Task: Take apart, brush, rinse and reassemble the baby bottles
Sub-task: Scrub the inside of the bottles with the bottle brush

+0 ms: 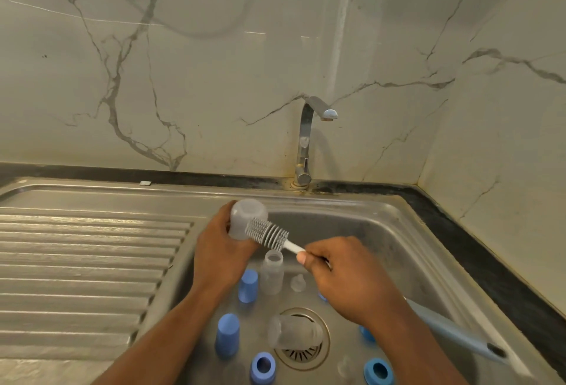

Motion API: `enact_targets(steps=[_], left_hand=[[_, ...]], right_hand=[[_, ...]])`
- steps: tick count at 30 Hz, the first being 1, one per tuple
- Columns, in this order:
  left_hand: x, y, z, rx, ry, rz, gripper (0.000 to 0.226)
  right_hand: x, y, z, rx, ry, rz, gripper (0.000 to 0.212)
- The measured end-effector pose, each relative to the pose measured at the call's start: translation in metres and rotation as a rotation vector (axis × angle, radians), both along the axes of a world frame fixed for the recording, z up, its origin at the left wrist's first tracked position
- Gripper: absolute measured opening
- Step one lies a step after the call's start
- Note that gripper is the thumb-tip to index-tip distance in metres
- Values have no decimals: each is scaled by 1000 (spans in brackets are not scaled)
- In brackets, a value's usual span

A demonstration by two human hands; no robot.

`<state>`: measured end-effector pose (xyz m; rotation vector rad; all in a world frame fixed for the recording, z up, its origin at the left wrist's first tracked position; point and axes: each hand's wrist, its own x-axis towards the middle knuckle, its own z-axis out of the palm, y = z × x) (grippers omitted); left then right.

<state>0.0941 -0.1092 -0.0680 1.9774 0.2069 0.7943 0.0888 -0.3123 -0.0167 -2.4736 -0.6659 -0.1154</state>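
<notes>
Over the back-left corner of the steel sink (pixel 395 202), my left hand (pixel 216 251) grips the clear bottle (pixel 242 220) and my right hand (pixel 347 282) pinches the silicone brush (pixel 267 232) by its handle; I'd rotate the bottle under firm, short strokes.

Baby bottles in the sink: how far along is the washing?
Taking apart looks done: blue caps, rings and a teat lie loose in the sink. In hand: the left hand holds a clear bottle while the right hand holds the brush against it. Seemingly left: an upright bottle and a bottle lying over the drain, then rinsing (the tap is not running) and reassembly.
</notes>
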Motion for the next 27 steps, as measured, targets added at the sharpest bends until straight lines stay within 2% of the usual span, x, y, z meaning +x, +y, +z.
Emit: enact_targets(steps=[6, 9, 14, 19, 23, 27], left_hand=[[3, 4, -3, -74, -7, -24, 42], [2, 1, 0, -90, -22, -45, 42], [-1, -3, 1, 18, -25, -128, 46], [-2, -10, -3, 139, 16, -189, 62], [-2, -5, -2, 69, 12, -145, 52], [-2, -11, -4, 61, 27, -179, 48]], right_hand=[[3, -2, 0, -18, -67, -44, 48], [4, -1, -1, 41, -68, -53, 45], [8, -1, -3, 88, -57, -137, 45], [8, -3, 2, 58, -66, -179, 49], [3, 0, 1, -9, -21, -89, 45], [6, -2, 3, -16, -38, -186, 44]])
